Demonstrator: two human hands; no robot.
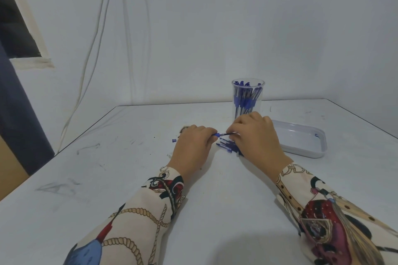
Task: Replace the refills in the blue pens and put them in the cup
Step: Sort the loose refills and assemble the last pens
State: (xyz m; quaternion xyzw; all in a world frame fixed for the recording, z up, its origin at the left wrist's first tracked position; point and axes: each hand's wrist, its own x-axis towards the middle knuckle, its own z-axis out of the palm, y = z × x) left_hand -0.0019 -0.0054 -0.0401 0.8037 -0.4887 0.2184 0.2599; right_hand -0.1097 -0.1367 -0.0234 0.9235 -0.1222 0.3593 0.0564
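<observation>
Patterned sleeves (137, 219) | both hands pinch blue pen (224, 134) | scuffed white table (107, 157) | white wall (215, 38)

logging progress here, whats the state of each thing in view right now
pen: held level between both hands
left hand: grips pen's left end
right hand: pinches pen's right end
cup: upright, holds many pens
loose pens: lying on table
tray: nearly empty
small blue piece: lying loose
</observation>
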